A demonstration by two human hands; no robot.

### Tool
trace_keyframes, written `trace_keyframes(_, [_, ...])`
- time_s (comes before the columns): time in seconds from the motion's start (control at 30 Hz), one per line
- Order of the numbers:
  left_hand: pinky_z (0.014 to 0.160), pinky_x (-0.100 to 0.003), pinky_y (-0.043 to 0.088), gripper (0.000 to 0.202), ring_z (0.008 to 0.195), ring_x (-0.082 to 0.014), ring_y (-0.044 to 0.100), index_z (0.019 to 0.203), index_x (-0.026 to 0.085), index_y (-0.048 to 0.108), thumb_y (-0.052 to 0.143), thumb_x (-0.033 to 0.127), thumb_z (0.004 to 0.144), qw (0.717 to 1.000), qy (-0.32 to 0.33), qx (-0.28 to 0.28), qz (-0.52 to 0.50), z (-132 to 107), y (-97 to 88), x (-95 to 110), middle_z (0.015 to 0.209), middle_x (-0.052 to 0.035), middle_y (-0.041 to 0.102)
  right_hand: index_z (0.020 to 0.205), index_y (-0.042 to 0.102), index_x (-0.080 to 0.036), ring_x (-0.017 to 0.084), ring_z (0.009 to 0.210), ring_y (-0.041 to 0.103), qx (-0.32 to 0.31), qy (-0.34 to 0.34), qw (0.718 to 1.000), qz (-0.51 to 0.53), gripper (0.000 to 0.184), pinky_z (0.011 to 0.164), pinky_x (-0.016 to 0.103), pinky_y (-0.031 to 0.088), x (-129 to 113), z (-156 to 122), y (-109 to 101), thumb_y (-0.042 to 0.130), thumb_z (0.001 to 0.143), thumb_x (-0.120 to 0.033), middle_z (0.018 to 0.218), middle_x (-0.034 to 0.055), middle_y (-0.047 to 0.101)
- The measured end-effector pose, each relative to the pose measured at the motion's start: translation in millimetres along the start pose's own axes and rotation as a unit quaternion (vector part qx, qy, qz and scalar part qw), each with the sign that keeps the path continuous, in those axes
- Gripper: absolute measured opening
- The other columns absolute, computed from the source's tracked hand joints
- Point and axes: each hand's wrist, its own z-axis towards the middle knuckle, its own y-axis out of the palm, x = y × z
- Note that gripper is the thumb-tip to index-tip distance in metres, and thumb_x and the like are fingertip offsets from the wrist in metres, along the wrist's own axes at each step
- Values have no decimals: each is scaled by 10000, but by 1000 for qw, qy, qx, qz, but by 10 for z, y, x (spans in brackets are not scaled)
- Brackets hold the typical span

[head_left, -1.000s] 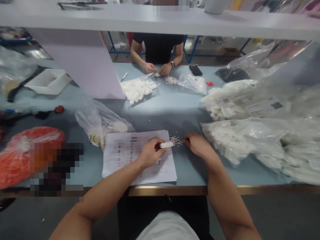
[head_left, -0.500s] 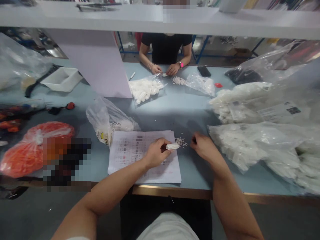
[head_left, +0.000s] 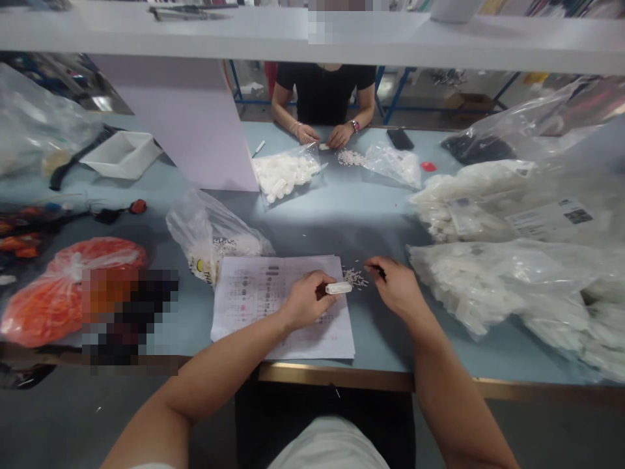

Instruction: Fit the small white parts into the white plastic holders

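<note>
In left hand [head_left: 305,301], white connector [head_left: 338,288] over sheet [head_left: 254,293]

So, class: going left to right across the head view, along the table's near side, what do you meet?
Orange bag, clear bag, left hand, small white part, loose white bits, right hand, bags of white parts.

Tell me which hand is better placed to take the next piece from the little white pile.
Right, probably. The right hand is beside the pile of small white pieces, fingertips toward it, while the left hand is shut on the white part.
</note>
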Motion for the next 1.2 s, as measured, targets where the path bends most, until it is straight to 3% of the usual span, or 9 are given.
trace_keyframes(0.5, [720,-287,483,199,759,-172,594,1007,199,607,538,233,823,976,157,-46,144,-116,34,5,810,-27,621,958,652,-186,216,846,654,4,-13,1000,-17,193,766,329,492,-68,-24,38,480,871,-205,910,76,707])
trace_keyframes(0.7, [791,-375,483,210,682,-186,566,986,161,608,464,168,833,930,242,51,272,-212,62,63,728,-47,586,945,643,-187,212,849,651,1,-17,1000,-13,188,763,320,491,-85,-24,45,474,874,-223,913,76,705])
trace_keyframes(0.77, [866,-445,454,184,663,-189,549,944,166,610,454,183,848,921,235,81,299,-244,54,106,694,-39,566,939,642,-187,211,845,650,-3,-16,1000,-16,184,762,319,490,-82,-25,63,473,873,-220,909,77,703])
trace_keyframes(0.9, [991,-549,348,156,705,-204,558,927,176,601,468,211,855,925,187,79,322,-253,36,112,723,-38,578,958,637,-183,211,846,647,-10,-26,999,-16,187,764,324,487,-77,-32,85,476,862,-196,911,78,700])
trace_keyframes(1.2, [1038,-555,298,171,777,-228,576,959,183,591,497,189,816,933,159,52,318,-221,37,54,780,-55,607,962,635,-185,213,820,639,-18,-32,999,-21,195,745,333,485,-84,-45,67,472,856,-179,898,77,692])
